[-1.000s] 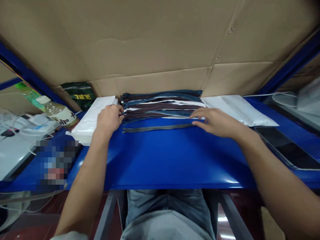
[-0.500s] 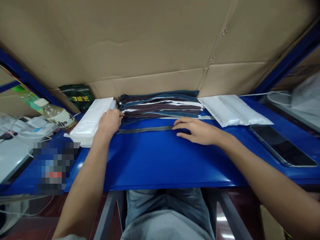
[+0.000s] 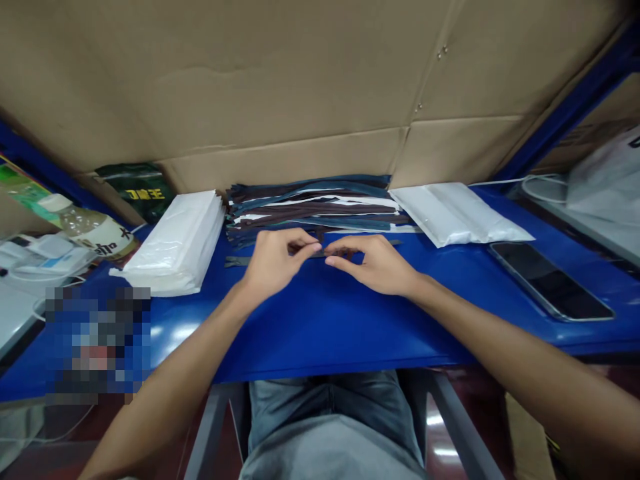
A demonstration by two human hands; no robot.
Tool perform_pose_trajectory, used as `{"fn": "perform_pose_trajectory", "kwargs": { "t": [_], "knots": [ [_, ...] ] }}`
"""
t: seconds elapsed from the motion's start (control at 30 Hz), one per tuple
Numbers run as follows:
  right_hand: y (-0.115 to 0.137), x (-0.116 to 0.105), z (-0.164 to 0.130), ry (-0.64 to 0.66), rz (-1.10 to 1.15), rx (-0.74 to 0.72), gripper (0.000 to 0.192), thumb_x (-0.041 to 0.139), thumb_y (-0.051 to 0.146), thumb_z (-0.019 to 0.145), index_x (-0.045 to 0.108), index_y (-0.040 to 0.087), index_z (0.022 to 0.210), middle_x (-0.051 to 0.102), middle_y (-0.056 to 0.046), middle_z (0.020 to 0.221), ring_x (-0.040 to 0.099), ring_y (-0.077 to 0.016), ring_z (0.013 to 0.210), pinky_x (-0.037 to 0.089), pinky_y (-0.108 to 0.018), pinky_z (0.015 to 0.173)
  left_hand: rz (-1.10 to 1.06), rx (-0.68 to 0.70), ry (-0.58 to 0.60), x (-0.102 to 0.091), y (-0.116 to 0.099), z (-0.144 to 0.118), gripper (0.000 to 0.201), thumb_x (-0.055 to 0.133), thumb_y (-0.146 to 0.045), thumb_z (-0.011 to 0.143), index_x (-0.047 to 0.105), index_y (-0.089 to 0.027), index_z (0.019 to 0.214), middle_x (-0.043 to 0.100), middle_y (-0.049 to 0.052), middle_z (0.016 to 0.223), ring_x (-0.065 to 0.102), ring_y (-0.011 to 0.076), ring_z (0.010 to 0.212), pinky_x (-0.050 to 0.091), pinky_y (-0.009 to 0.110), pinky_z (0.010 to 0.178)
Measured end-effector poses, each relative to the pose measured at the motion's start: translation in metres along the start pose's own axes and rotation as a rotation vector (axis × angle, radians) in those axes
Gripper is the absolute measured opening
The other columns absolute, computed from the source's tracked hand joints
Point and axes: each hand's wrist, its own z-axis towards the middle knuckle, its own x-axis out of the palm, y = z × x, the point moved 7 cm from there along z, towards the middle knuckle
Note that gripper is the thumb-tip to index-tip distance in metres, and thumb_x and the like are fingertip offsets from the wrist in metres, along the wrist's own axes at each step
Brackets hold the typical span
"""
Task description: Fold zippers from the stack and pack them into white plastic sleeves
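A single grey zipper [image 3: 235, 261] lies across the blue table [image 3: 325, 320], in front of a stack of dark blue, brown and white zippers [image 3: 315, 207]. My left hand [image 3: 275, 261] and my right hand [image 3: 373, 265] meet at the zipper's middle, thumbs and forefingers pinching it close together. The zipper's left end shows beyond my left hand; most of its right part is hidden behind my right hand.
A stack of white plastic bags [image 3: 175, 243] lies left of the zippers, another white pack [image 3: 455, 213] to their right. A phone [image 3: 550, 280] rests at the right. A bottle [image 3: 87, 230], cables and a green packet [image 3: 140, 190] sit far left. A cardboard wall [image 3: 300, 87] stands behind.
My left hand has left the zipper stack's left end and moved right; my right hand has slid left along the grey zipper. Both now pinch it at its middle.
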Motion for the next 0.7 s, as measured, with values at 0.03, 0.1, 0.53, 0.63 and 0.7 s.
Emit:
{"fn": "perform_pose_trajectory", "kwargs": {
  "t": [0.03, 0.1, 0.53, 0.63, 0.7],
  "knots": [
    [-0.001, 0.002, -0.001, -0.023, 0.040, 0.025, 0.027, 0.073, 0.049, 0.107, 0.085, 0.026, 0.113, 0.086, -0.003, 0.112, 0.079, -0.0248, 0.097, 0.060, -0.038, 0.087, -0.039, 0.015, 0.018, 0.008, -0.005, -0.003, 0.013, 0.079, -0.031, 0.103, 0.088, -0.022, 0.099, 0.088, 0.002, 0.096, 0.081, 0.0192, 0.083, 0.064, 0.030, 0.081],
    [-0.005, 0.002, -0.002, -0.083, 0.114, 0.063, 0.027, 0.074, 0.050, 0.105, 0.087, 0.026, 0.104, 0.086, -0.002, 0.104, 0.079, -0.0242, 0.092, 0.059, -0.037, 0.084, -0.089, 0.032, 0.028, 0.017, -0.009, -0.007, 0.014, 0.076, -0.029, 0.105, 0.088, -0.022, 0.101, 0.088, 0.002, 0.098, 0.083, 0.0192, 0.087, 0.065, 0.030, 0.085],
    [-0.001, -0.001, -0.003, -0.102, 0.088, 0.075, 0.030, 0.068, 0.052, 0.107, 0.082, 0.026, 0.098, 0.083, -0.002, 0.096, 0.075, -0.0240, 0.087, 0.057, -0.036, 0.077, -0.131, -0.017, 0.008, 0.019, -0.004, -0.009, 0.018, 0.073, -0.034, 0.106, 0.087, -0.023, 0.107, 0.088, 0.003, 0.104, 0.084, 0.0219, 0.092, 0.068, 0.035, 0.090],
    [0.005, -0.002, 0.001, -0.077, -0.050, 0.004, 0.033, 0.057, 0.049, 0.113, 0.076, 0.026, 0.099, 0.080, -0.004, 0.094, 0.071, -0.0234, 0.084, 0.055, -0.037, 0.078, -0.029, 0.019, 0.033, 0.016, -0.010, -0.005, 0.016, 0.072, -0.031, 0.106, 0.086, -0.023, 0.105, 0.088, 0.002, 0.102, 0.084, 0.0214, 0.091, 0.066, 0.034, 0.089],
    [0.004, -0.006, 0.004, -0.065, -0.183, -0.053, 0.033, 0.050, 0.045, 0.115, 0.071, 0.025, 0.099, 0.076, -0.006, 0.095, 0.068, -0.0256, 0.089, 0.055, -0.040, 0.085, 0.095, 0.045, 0.042, 0.009, -0.008, 0.001, 0.017, 0.070, -0.029, 0.107, 0.086, -0.023, 0.106, 0.088, 0.002, 0.106, 0.083, 0.0218, 0.095, 0.064, 0.034, 0.091]
  ]
}}
